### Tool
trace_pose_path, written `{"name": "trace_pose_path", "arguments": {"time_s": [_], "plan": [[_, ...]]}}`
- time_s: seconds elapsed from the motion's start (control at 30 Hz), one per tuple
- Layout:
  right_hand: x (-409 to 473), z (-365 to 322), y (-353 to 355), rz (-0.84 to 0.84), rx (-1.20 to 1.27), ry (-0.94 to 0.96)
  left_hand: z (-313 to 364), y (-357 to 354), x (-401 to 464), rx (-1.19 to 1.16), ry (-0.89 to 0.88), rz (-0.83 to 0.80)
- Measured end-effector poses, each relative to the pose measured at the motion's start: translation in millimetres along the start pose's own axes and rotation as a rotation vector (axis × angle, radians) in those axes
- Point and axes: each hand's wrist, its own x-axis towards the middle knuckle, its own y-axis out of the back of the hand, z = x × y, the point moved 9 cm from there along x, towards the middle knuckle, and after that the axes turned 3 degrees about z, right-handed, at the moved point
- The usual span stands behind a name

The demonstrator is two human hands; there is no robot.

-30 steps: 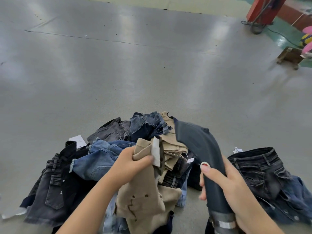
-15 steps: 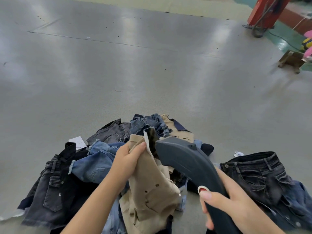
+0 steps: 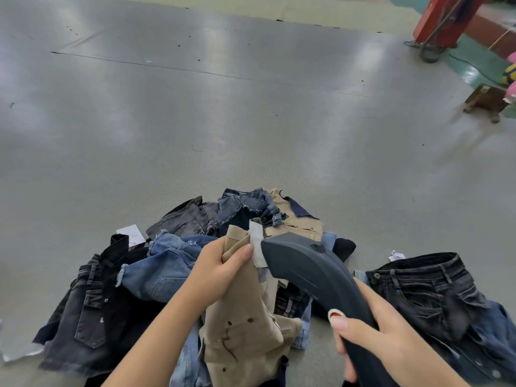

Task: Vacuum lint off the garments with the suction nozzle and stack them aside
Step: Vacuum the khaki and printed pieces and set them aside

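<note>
Fingers of L hand (image 3: 220,270) pinch tan garment (image 3: 245,328) top edge, hanging it taut; R hand (image 3: 371,336) grips suction nozzle (image 3: 312,270), head beside cloth for lint pass.

Both hands (image 3: 220,270) (image 3: 371,335) clenched (forearms extended)

suction nozzle (image 3: 315,272) mouth hidden behind khaki garment (image 3: 245,325); handle cut off below

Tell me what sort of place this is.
Probably a garment factory or finishing workshop. A big grey work surface holds a heap of denim and tan garments, some with paper tags, and the right hand holds a suction nozzle. A red machine base stands behind.
</note>
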Motion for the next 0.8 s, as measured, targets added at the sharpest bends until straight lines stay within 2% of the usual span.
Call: {"name": "trace_pose_path", "arguments": {"time_s": [0.13, 0.3, 0.47, 0.67, 0.8], "plan": [[-2.8, 1.0, 1.3, -0.021, -0.013, -0.013, -0.8, 7.0, 3.0, 0.061, -0.029, 0.016], [0.5, 2.7, -7.6, -0.048, -0.093, -0.015, 12.9, -2.1, 0.6, 0.170, -0.160, -0.084], [6.3, -0.9, -3.5, -0.019, 0.007, -0.018, 13.4, -9.4, -4.1, 0.264, -0.232, -0.157], [0.9, 2.1, -0.1, -0.044, 0.010, -0.023, 13.9, 4.1, 0.2, 0.259, -0.223, -0.022], [2.6, 5.4, -7.3, -0.073, -0.071, -0.018, 15.2, 1.3, -0.3, 0.248, -0.229, -0.016]]}}
